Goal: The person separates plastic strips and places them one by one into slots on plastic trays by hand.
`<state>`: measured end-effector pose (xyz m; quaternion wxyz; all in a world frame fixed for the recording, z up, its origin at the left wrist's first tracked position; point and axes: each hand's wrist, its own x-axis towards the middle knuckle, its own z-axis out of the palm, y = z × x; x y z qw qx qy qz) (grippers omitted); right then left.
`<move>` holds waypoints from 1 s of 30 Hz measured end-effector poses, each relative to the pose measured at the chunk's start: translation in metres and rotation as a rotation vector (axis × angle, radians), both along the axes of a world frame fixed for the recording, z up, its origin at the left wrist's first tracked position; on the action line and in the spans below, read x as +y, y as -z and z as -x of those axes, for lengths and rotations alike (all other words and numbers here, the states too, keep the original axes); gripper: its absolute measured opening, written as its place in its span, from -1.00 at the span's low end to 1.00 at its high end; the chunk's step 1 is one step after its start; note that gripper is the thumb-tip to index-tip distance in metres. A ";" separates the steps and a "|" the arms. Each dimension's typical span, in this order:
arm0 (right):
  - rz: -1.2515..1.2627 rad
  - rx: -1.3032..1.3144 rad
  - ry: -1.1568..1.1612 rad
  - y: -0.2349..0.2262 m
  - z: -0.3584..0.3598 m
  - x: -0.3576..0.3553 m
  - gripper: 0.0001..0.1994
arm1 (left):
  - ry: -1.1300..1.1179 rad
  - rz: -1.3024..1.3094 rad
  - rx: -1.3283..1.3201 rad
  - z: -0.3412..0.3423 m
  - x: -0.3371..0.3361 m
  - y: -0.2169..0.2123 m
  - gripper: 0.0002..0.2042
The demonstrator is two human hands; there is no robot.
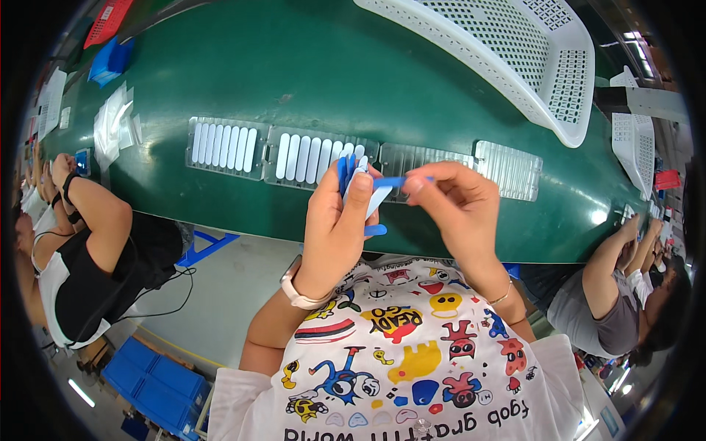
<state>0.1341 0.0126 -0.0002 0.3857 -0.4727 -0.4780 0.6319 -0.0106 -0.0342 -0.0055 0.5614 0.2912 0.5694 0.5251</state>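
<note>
My left hand grips a small bundle of flat, round-ended strips, pale blue-white and darker blue. A blue strip reaches sideways from the bundle to my right hand, whose thumb and fingers pinch its end. Another blue end pokes out below the left hand. Just beyond lie clear plastic trays in a row. The far-left tray and the one beside it hold several pale strips; my left hand partly covers the second. Two trays to the right, a third and a fourth, show ridged slots without strips.
A large white perforated basket stands on the green table at the far right. Clear plastic bags, a blue bin and a red basket are leftward. Co-workers sit on both sides.
</note>
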 end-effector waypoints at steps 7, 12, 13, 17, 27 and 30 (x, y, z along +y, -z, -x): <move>-1.035 -0.878 -0.200 0.007 -0.012 0.012 -0.85 | -0.001 0.209 -0.566 0.021 0.004 0.003 -0.66; -0.903 -1.109 -0.385 -0.001 -0.001 -0.018 -0.71 | 0.007 0.178 -1.253 0.039 -0.003 0.022 -0.65; -0.899 -1.103 -0.388 0.000 -0.001 -0.017 -0.71 | 0.029 0.183 -1.535 0.042 -0.004 0.025 -0.64; -0.998 -1.176 -0.429 0.006 -0.002 -0.009 -0.64 | 0.096 0.233 -1.855 0.040 -0.007 0.036 -0.62; -0.973 -0.733 -0.300 -0.008 -0.010 0.009 -0.73 | 0.305 0.276 -1.975 0.022 -0.007 0.033 -0.58; -0.774 -0.436 -0.430 -0.022 0.010 0.023 -0.79 | 0.345 0.331 -1.880 0.018 -0.011 0.032 -0.61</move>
